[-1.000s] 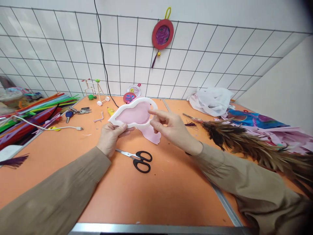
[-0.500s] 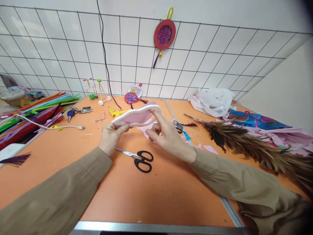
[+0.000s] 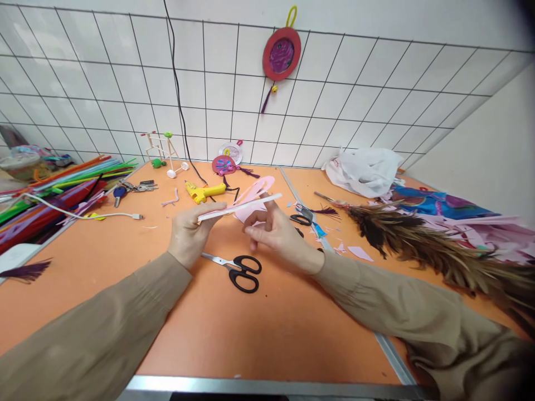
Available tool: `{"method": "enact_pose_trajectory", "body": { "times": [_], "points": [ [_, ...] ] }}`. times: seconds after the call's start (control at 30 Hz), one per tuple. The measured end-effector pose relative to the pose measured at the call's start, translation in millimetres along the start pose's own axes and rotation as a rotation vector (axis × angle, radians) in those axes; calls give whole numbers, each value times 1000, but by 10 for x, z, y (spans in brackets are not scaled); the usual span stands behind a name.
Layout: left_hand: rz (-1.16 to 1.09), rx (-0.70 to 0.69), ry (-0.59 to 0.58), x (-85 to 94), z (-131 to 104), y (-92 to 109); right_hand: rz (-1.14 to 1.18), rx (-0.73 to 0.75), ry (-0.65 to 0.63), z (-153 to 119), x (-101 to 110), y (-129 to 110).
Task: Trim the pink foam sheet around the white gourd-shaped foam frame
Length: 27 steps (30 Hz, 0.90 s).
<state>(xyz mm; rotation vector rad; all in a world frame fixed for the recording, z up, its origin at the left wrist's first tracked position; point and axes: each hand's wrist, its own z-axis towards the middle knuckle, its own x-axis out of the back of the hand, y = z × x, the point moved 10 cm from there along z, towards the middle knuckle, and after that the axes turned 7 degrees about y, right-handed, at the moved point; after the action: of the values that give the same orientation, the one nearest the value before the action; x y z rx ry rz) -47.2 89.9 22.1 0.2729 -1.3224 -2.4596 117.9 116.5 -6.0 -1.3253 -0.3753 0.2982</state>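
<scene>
A white foam piece with a pink face point(image 3: 246, 206) is held up over the table, turned nearly edge-on. My left hand point(image 3: 189, 231) is closed on its left end, with the fingers along the top. The index finger of my right hand point(image 3: 278, 231) touches the piece near its right end. That hand's thumb and other fingers stand apart below, with nothing gripped between them. Beneath the hands lies a pair of black-handled scissors point(image 3: 246, 273). Behind the foam piece is a pink cut-out sheet point(image 3: 264, 185), partly hidden by the right hand.
A yellow glue gun point(image 3: 204, 192) lies behind my left hand. Pipe cleaners point(image 3: 83, 189), keys point(image 3: 121, 194) and a white cable point(image 3: 121, 216) are at left. To the right are other scissors point(image 3: 301, 218), a feather duster point(image 3: 393, 236) and a white plastic bag point(image 3: 363, 170).
The foam piece has tilted from showing its pink face and raised rim to a thin edge-on strip. It has dropped slightly, uncovering the glue gun and pink sheet. My right thumb stays off it.
</scene>
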Motion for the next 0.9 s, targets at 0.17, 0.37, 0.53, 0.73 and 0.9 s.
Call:
{"method": "enact_pose_trajectory", "body": {
  "times": [0.17,0.37,0.53,0.73,0.9],
  "points": [
    [92,-148,-37,-3,-26,102,222,23,10,9,-5,75],
    [143,-234,-82,-58,-63,174,172,-9,11,42,-19,172],
    [102,-138,-76,-88,-90,78,149,-25,49,19,8,167],
    [-85,173,36,-60,-31,-167,195,-68,59,2,27,205],
    [-148,343,9,-99,-30,-302,303,-95,71,26,33,225]
  ]
}}
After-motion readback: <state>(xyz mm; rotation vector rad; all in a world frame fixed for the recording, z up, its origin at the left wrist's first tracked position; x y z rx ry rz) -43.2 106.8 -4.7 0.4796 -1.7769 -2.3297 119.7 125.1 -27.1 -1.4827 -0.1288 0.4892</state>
